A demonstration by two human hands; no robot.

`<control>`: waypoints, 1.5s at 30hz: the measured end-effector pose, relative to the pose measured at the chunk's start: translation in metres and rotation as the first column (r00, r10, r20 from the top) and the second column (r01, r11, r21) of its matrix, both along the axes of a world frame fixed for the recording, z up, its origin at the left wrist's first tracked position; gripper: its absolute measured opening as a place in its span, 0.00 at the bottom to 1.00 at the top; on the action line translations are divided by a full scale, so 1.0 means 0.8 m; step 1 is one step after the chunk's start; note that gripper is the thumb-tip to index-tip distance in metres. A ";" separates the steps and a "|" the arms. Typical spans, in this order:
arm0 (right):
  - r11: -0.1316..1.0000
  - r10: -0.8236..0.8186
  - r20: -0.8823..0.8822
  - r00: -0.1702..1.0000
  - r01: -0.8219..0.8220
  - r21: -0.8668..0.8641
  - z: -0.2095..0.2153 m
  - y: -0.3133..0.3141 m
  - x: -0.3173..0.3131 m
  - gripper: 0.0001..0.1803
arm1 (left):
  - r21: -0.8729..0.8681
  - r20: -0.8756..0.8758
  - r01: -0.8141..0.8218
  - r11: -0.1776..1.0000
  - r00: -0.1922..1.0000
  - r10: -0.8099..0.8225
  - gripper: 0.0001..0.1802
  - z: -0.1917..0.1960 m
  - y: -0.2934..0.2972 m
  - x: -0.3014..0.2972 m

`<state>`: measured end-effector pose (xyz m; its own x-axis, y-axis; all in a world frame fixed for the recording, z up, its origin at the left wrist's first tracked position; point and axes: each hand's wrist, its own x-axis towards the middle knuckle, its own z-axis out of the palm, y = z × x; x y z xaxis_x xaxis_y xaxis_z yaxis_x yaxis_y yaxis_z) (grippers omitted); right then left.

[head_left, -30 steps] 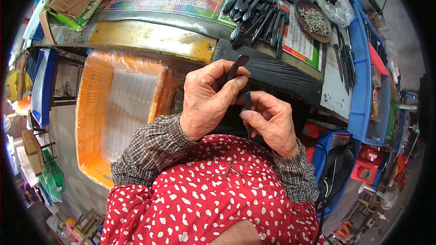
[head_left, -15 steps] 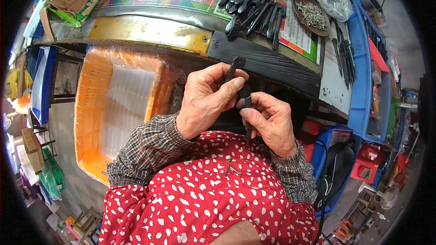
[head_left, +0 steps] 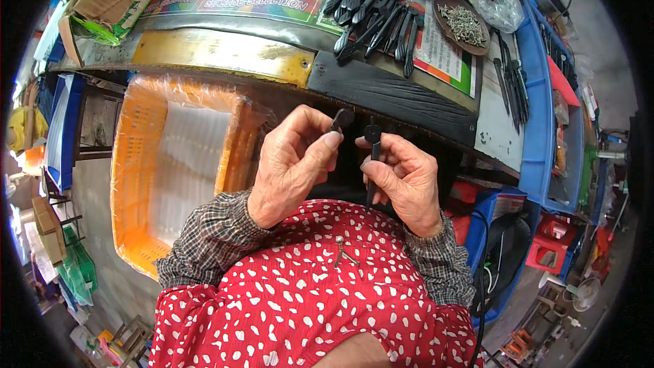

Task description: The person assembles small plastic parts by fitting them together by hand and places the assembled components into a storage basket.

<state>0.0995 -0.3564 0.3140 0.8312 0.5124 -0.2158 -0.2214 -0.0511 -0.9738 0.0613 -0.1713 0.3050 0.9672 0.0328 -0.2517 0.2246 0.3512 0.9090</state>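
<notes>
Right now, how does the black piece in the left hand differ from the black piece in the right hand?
Pose: the left black piece leans toward the picture's upper right; the right black piece runs nearly straight up and down.
Visible part: the left one shows only a short end above the left hand; the right one shows above and below the gripping fingers of the right hand.
Both are black with a rounded end.
</notes>
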 end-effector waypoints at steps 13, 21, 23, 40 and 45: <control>0.999 0.010 0.096 0.995 -0.014 0.031 0.000 0.008 -0.003 0.23 | 0.064 0.126 0.015 0.998 0.992 -0.023 0.07 -0.005 -0.013 -0.005; 0.999 0.002 0.111 0.994 -0.008 0.053 -0.007 0.009 -0.002 0.24 | -0.033 0.055 0.030 0.999 0.998 -0.028 0.07 -0.003 -0.018 0.000; 0.998 -0.005 0.118 0.993 -0.002 0.057 -0.010 0.010 -0.003 0.24 | -0.021 0.053 0.027 0.999 0.998 -0.026 0.07 -0.003 -0.019 0.001; 0.993 -0.104 0.166 0.981 0.093 0.073 -0.025 0.016 -0.007 0.24 | -0.100 0.065 -0.022 0.995 0.997 0.028 0.06 -0.016 -0.027 0.003; 0.999 -0.035 0.149 0.988 0.031 0.025 -0.025 0.011 -0.005 0.25 | -0.032 0.070 0.032 0.999 0.997 -0.029 0.06 -0.023 -0.021 0.006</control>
